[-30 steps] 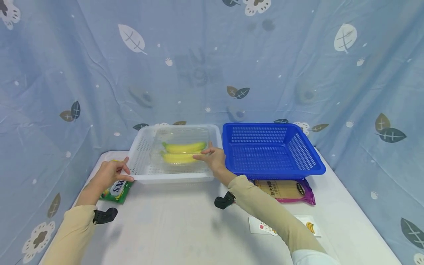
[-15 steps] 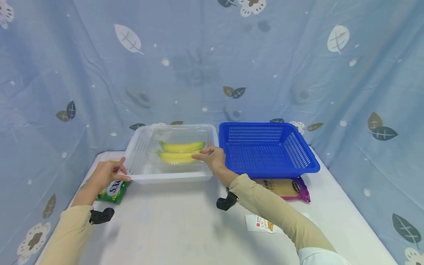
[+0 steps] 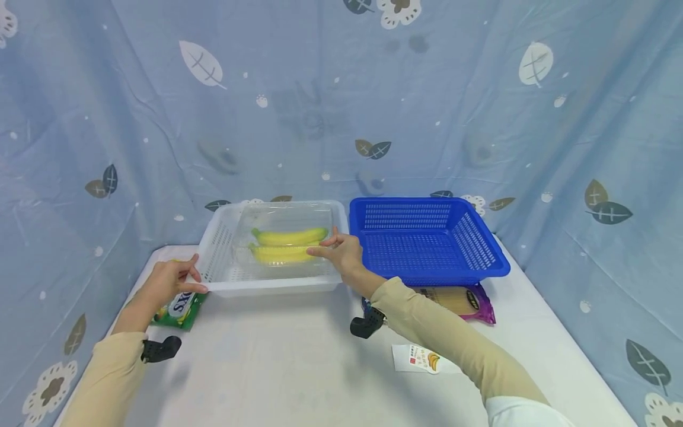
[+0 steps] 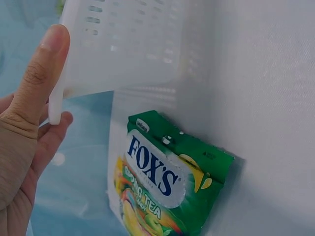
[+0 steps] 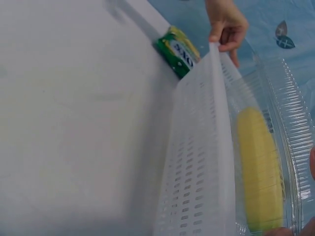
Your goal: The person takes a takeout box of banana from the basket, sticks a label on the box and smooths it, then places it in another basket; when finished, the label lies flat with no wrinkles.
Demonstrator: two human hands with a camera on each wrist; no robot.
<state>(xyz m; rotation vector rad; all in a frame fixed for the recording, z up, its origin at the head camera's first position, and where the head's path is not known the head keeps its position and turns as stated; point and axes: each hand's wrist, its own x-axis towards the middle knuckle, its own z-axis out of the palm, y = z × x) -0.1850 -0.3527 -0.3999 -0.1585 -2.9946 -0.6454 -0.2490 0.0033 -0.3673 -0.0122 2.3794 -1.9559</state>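
A clear plastic box [image 3: 242, 255] with two yellow bananas [image 3: 290, 237] inside lies in the white basket [image 3: 277, 289]. My right hand [image 3: 347, 255] grips the box's right end between thumb and fingers; in the right wrist view only bits of its fingers [image 5: 278, 231] show at the edges. At the basket's front left corner, my left hand [image 3: 173, 279] pinches the rim. The left wrist view has the thumb [image 4: 42, 69] on one side of that rim and fingers on the other. Below this hand lies a green FOX'S candy bag [image 4: 170, 172], partly hidden in the head view.
A blue basket [image 3: 429, 279] stands right beside the white one. In front of it lies a purple-edged pack of noodles [image 3: 453, 300], partly behind the right sleeve. A white card with a banana picture [image 3: 424, 358] is nearer the front. A patterned blue curtain [image 3: 299, 107] encloses the table.
The head view has turned slightly right, so everything sits a little further left in it. Both hands keep their holds, and the box and baskets show no clear movement relative to each other.
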